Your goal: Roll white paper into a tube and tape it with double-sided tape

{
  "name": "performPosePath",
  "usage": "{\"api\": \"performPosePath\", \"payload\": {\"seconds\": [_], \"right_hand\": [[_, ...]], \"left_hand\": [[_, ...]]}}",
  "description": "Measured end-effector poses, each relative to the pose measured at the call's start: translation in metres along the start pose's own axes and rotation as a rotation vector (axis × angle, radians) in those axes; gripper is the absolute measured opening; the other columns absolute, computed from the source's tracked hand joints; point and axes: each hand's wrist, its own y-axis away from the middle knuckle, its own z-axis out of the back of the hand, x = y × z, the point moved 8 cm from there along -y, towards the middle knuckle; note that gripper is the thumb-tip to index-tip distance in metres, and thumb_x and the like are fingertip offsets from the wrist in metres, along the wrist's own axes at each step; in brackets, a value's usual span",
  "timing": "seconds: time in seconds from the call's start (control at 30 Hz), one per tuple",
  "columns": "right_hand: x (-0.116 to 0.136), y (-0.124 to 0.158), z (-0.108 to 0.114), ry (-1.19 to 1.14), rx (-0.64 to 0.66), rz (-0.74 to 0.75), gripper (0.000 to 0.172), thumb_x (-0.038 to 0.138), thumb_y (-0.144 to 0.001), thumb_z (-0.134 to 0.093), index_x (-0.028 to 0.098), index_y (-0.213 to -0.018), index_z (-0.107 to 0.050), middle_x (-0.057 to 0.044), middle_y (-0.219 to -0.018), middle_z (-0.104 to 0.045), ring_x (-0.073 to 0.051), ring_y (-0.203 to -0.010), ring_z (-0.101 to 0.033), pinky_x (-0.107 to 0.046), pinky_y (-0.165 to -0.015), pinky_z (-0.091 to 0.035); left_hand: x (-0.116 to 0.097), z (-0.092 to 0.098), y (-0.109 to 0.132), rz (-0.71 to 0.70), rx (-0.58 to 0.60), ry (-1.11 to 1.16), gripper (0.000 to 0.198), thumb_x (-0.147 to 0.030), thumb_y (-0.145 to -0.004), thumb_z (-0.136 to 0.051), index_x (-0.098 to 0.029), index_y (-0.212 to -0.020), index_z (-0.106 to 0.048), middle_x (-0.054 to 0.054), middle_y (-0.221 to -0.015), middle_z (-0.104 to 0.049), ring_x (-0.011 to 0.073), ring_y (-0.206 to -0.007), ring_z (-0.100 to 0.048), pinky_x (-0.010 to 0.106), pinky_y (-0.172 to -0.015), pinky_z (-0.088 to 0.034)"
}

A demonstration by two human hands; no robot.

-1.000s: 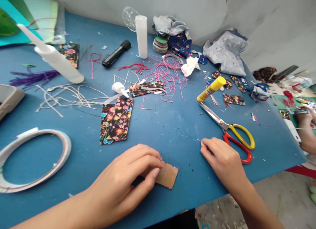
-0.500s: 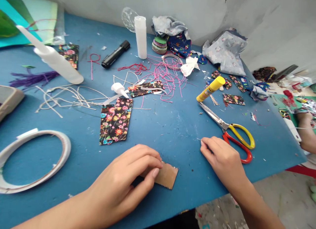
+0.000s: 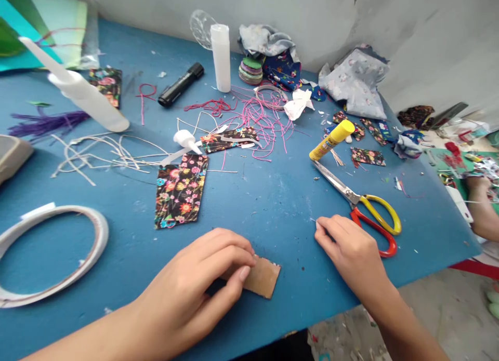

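I see left hand half-curled over brown cardboard piece under its fingertips (gripping? can't tell); right hand pinching thin pale sliver, scissors just beyond it.

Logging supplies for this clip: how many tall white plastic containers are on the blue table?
2: a spouted white plastic container left of the black marker, and a spoutless white plastic cylinder right of it. Others could be hidden behind the gray printed fabric.

a smudged grey wall is rising behind the blue bench, littered floor is showing below it, and a green-topped bench is standing to its right.
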Motion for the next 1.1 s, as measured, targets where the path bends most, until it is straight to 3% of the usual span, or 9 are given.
{"api": "performPosePath", "payload": {"seconds": [1.1], "right_hand": [[-0.004, 0.0031, 0.0011, -0.078, -0.011, -0.046, 0.015, 0.011, -0.092, -0.048, 0.014, -0.083, -0.06, -0.003, -0.073, -0.059, -0.015, -0.066, -0.054, -0.028, -0.067, -0.043]], "left_hand": [[-0.0008, -0.0012, 0.0004, 0.0, 0.033, -0.053, 0.019, -0.007, -0.089, -0.046, -0.02, -0.099, -0.054, 0.001, -0.097, -0.062, 0.0108, -0.094, -0.059, 0.021, -0.082, -0.05]]}}
